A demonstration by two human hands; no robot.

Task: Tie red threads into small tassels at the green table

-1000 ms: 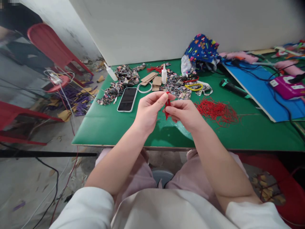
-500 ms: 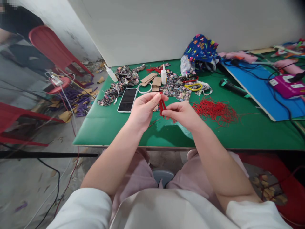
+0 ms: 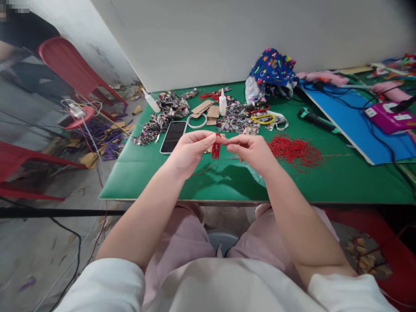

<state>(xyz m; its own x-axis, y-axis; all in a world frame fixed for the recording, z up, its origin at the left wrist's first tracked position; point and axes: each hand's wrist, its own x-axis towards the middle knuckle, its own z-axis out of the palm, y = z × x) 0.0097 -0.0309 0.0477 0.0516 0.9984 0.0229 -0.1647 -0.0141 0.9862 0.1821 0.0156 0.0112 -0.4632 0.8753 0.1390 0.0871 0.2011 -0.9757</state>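
My left hand (image 3: pixel 191 149) pinches a small bundle of red strings (image 3: pixel 216 149) between thumb and fingertips, and its cut-looking ends hang down. My right hand (image 3: pixel 250 148) is closed beside it, its fingertips meeting those of the left. What the right fingers hold, if anything, is too small to make out. To the right, on the green table (image 3: pixel 351 182), lies a loose heap of red strings (image 3: pixel 294 151). Left of the hands is a phone with a white edge (image 3: pixel 174 136). A thin brownish strand (image 3: pixel 208 169) lies below the bundle.
Behind my hands are a roll of tape (image 3: pixel 196 121), cardboard pieces (image 3: pixel 212 113), two white bottles (image 3: pixel 222 103), yellow-handled scissors (image 3: pixel 263 118) and patterned fabric scraps (image 3: pixel 170 104). A black cutter (image 3: pixel 316 119) and blue board (image 3: pixel 354 117) lie right. A person sits far left near a red chair (image 3: pixel 69 65).
The right fingers have let go of the lower part of the red bundle and risen to the left fingertips. The bundle now hangs straight down from my left hand.
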